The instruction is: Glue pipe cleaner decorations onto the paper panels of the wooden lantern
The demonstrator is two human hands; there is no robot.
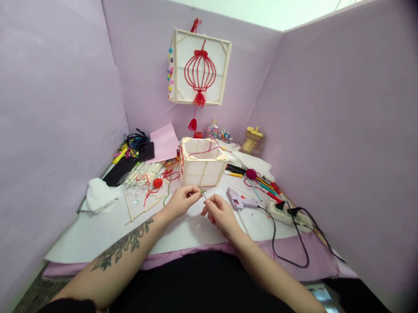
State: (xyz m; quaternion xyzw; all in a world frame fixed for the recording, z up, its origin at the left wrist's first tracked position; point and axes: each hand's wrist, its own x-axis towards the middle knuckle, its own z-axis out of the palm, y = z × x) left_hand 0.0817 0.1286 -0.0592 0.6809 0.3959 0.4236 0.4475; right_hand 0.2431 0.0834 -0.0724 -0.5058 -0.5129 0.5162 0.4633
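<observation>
Both hands meet at frame centre, just in front of the box frame (pixel 202 161). Left hand (pixel 182 199) has thumb and forefinger pinched on a thin green strand (pixel 203 191). Right hand (pixel 220 214) is pinched too, apparently on the strand's lower end, though it's too small for me to be sure. The strand sits up off the table (pixel 94 234), between the two grips.

Risks as I read them:
- The strand is tiny and held by fingertips only. If either pinch slackens it prob drops among the red thread (pixel 160 179) and sticks (pixel 144 210) at centre left, where it'd be hard to find.
- The box frame is v. close behind the knuckles, so a forward nudge could shove or tip it, and it looks light.
- The glue gun (pixel 240 199) lies just right of the right hand and is plugged into the power strip (pixel 290 216). Its tip may be hot, so a sideways drift of the wrist could mean a burn.
- The black cord (pixel 274 231) loops near the right forearm at lower right. If the arm snags it, it could drag the gun.
</observation>
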